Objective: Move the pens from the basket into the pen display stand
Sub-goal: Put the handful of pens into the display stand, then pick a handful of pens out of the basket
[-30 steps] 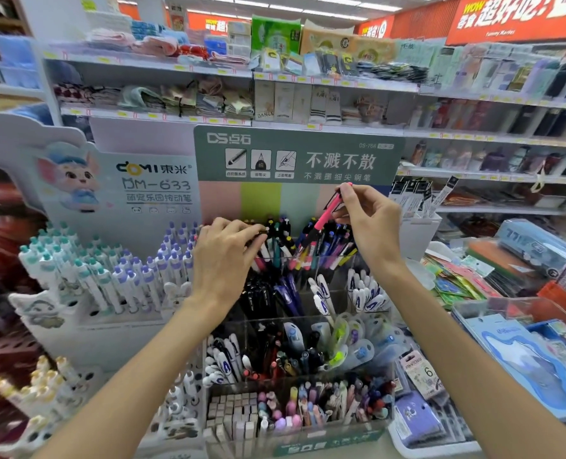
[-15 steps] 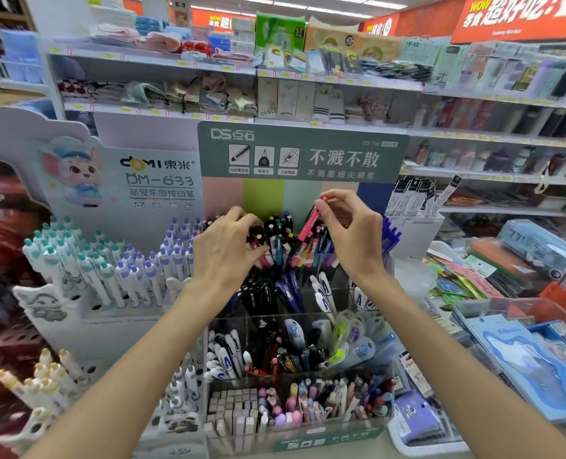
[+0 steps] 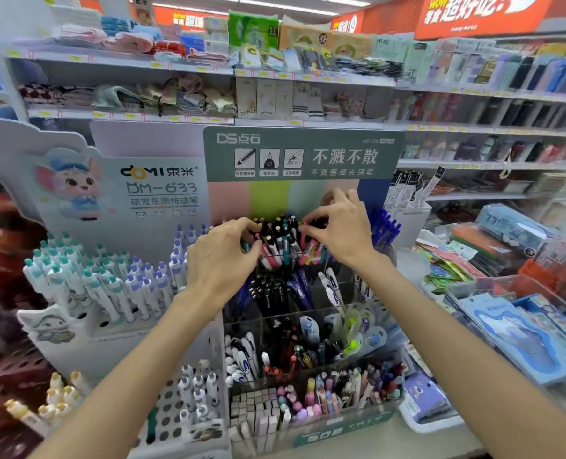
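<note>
1. The right hand (image 3: 342,228) curls its thumb and forefinger around the top of a pink pen (image 3: 306,248) in the uppermost tier; the left hand (image 3: 223,256) bends its fingers in among the pen tops beside it, though whether it actually pinches one cannot be told.
2. Store shelving (image 3: 308,124) runs across the whole background, stacked with folded cloths, socks and packaged goods, under orange signs near the ceiling.
3. A white cartoon-printed display (image 3: 116,193) stands to the left, its holes filled with rows of teal- and purple-capped pens.
4. The pen display stand (image 3: 303,157), with a green header card and clear tiered compartments, sits centre on the counter (image 3: 357,442).
5. A clear bin of blue packaged items (image 3: 523,329) lies to the right.
6. The stand's top tier holds a crowded bunch of dark and pink pens (image 3: 280,236), directly between the two hands.
7. The pink pen leans upright among them, its lower part already down in the compartment, just under the right hand's fingertips.
</note>
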A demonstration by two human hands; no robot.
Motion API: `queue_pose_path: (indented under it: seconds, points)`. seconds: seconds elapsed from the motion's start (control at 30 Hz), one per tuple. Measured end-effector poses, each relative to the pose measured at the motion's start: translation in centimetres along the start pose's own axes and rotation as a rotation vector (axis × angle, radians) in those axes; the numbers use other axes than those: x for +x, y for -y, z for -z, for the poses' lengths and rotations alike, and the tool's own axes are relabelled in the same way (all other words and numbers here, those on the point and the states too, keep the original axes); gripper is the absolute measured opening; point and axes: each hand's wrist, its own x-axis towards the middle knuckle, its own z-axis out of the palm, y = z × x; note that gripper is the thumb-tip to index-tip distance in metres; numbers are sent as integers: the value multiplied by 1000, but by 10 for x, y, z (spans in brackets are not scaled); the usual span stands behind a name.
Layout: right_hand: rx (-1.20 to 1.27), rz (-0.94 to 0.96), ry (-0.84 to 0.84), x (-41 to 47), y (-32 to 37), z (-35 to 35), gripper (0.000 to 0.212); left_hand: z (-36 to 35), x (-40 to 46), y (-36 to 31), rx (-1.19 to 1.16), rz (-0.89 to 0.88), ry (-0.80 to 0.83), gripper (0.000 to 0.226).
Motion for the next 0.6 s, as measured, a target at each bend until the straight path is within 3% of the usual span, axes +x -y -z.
queue_pose_path:
  seconds: [0.1,0.2,0.27,0.4,0.6]
  points:
    - [-42,-78,109,2,2,-3,28,3,0,0,-43,18,113,15]
    - [-63,-76,138,-5,5,-2,36,2,-6,1,-109,14,197,12]
    - [47,-106,101,-19,7,4,46,1,-13,-2,-153,-5,246,12]
    - [276,-247,-54,-72,-1,30,24,-11,-26,-22,-226,-61,340,10]
    - [350,-596,-42,-200,-41,74,14,-57,-77,-97,-370,-226,612,19]
